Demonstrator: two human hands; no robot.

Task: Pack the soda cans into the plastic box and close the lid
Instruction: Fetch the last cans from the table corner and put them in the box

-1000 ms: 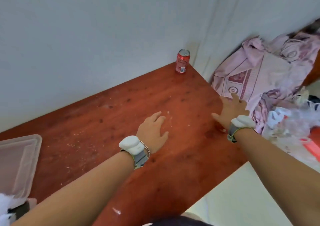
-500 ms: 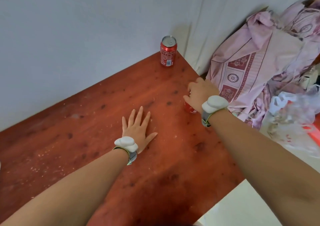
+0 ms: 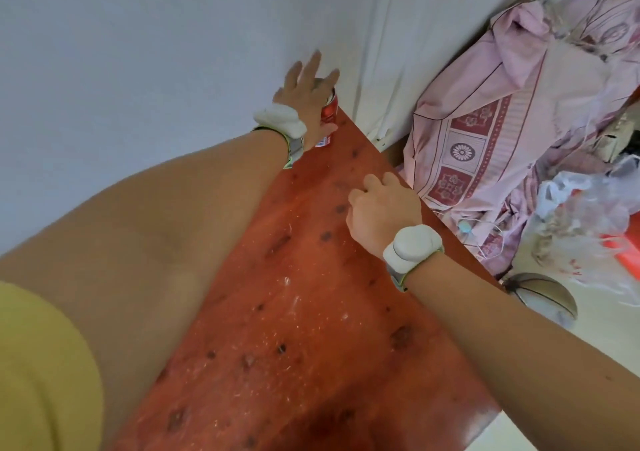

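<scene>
A red soda can [image 3: 329, 111] stands upright at the far corner of the red-brown table [image 3: 311, 312], close to the wall. My left hand [image 3: 304, 94] reaches over it with fingers spread, palm against its left side and thumb low on its front; it hides most of the can. My right hand [image 3: 381, 208] is curled knuckles-up at the table's right edge, over a second can that is hidden under it. The plastic box is out of view.
The white wall runs right behind the far can. Beyond the table's right edge lie a pink patterned cloth [image 3: 502, 104], a crumpled plastic bag [image 3: 581, 215] and a grey domed object [image 3: 540, 295] on the floor.
My left hand left the tabletop and reached far forward to the corner can. My right hand stayed closed over the second can at the right edge. The view swung forward, losing the box.
</scene>
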